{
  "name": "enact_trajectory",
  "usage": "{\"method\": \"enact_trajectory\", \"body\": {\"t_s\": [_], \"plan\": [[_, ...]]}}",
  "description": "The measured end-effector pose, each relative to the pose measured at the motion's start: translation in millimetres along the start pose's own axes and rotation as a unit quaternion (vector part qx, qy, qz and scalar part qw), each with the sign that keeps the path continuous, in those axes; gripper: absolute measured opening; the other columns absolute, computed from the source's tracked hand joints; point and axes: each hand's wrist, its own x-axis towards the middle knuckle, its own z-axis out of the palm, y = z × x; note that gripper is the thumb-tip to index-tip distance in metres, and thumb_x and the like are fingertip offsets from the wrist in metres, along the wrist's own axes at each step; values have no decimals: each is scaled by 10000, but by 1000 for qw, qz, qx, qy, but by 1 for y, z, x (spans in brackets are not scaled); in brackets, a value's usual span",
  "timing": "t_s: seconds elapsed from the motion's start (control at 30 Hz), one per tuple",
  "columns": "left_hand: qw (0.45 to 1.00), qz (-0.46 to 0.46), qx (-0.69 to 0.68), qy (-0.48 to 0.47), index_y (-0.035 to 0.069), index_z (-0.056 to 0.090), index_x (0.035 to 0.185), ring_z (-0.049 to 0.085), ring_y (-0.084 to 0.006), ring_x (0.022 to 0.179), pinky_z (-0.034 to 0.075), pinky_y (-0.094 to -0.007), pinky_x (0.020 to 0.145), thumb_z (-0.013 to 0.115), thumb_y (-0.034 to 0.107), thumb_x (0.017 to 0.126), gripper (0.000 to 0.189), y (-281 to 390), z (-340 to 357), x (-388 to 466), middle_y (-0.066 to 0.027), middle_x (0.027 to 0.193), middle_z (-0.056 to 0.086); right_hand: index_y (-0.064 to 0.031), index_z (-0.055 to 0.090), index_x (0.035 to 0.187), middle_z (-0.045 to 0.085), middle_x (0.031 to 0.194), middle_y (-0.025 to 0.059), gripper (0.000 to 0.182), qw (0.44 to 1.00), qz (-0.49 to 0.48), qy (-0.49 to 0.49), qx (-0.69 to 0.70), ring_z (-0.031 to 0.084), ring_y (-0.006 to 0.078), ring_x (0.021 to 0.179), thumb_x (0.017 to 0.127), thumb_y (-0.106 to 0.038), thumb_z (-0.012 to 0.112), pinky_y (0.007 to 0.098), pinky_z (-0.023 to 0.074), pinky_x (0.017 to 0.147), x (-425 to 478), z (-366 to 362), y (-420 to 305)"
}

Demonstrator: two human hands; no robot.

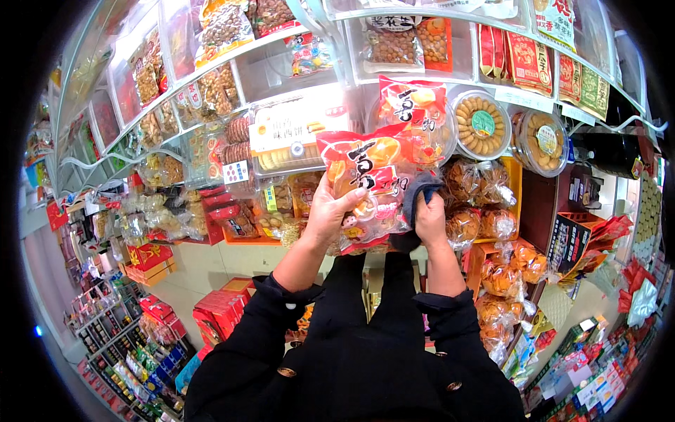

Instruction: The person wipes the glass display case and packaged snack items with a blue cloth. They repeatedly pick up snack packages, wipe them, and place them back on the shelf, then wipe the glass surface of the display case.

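Observation:
My left hand [325, 213] grips the left side of a red and clear plastic snack bag [364, 179], thumb across its front. In my right hand [431, 216] is a dark grey cloth [414, 205], bunched against the bag's right edge. The bag is held upright before me and bears large black characters. Just behind it stands a second bag of the same kind [414, 103], partly covering a round clear tub. To the left of that lies a clear plastic box of biscuits [295, 132] with a white label.
Round tubs of biscuits [481, 125] stand to the right. Above them run clear shelf bins [459, 53] holding bagged nuts and seeds. Bagged bread [466, 182] fills an orange tray at right. Red cartons [224, 306] stand on the floor at left, near a rack of small goods [113, 327].

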Motion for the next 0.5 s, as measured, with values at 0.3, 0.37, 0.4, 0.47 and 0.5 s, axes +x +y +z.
{"method": "enact_trajectory", "body": {"t_s": [0.3,0.37,0.4,0.47,0.5], "plan": [[996,71,-46,5,61,399,1292,563,-186,1067,499,-336,884,625,-65,781,573,26,-21,5,-89,1184,540,-8,514,1167,583,1087,122,378,872,51,122,471,613,273,935,940,-304,451,440,503,876,30,-22,3],[996,90,3,-11,63,365,1316,539,-207,1113,472,-360,926,605,-97,769,619,27,-38,7,-97,1218,527,-15,494,1175,570,1059,104,385,915,-6,17,403,613,258,910,931,-310,467,440,513,848,4,-3,-45],[996,86,7,-15,64,357,1321,537,-208,1116,471,-362,928,602,-103,766,629,26,-38,6,-97,1221,526,-37,493,1172,569,1031,91,354,936,-3,-79,343,615,236,875,932,-295,465,413,522,803,-1,2,-49],[997,71,-15,-24,67,342,1325,542,-207,1111,467,-364,932,601,-144,737,677,18,-38,9,-93,1214,532,-7,453,1225,514,1141,134,531,948,-173,-177,-200,507,281,1107,809,-280,637,462,410,950,-8,28,-56],[994,72,0,-80,62,297,1378,483,-229,1193,404,-393,1009,577,-43,827,627,12,-36,9,-118,1309,473,-17,397,1309,403,1277,205,743,948,-182,-184,-183,338,344,1265,715,-335,708,537,241,1056,-6,58,-59]]}}
